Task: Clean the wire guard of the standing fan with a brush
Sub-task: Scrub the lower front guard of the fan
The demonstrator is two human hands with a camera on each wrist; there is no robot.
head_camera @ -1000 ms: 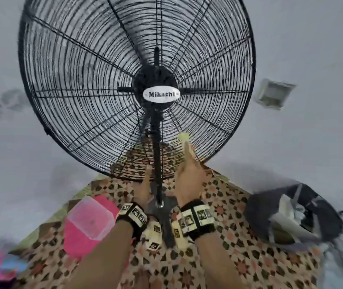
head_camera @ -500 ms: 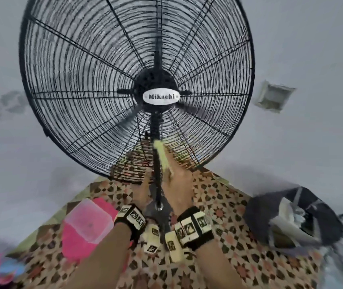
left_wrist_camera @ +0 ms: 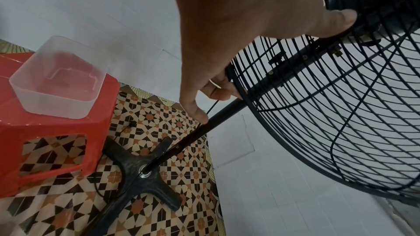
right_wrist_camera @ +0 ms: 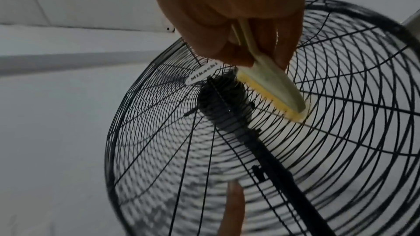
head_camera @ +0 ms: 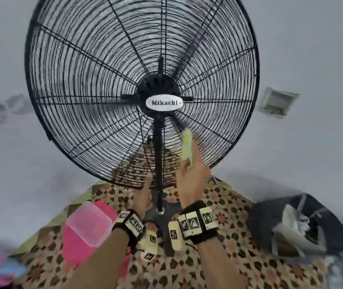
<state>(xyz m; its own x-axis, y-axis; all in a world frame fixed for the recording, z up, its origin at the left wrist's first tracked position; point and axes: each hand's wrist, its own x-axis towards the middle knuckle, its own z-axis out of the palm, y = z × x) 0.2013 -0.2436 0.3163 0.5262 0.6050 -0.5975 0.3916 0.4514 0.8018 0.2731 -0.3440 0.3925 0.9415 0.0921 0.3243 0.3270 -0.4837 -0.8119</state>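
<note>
1. One standing fan; its wire guard rises ahead of both hands.
2. One brush, gripped by the right hand, bristles touching the guard.
3. Left hand grips the guard's lower rim.
4. One red stool left of the hands, on the patterned tile floor, beside a white wall.

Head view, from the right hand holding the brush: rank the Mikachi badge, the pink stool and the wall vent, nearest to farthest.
From the right hand, which holds the brush:
1. Mikachi badge, above it at the guard's centre.
2. Pink stool, lower left on the patterned floor.
3. Wall vent, upper right on the wall.
The stool and vent are close to call.
</note>
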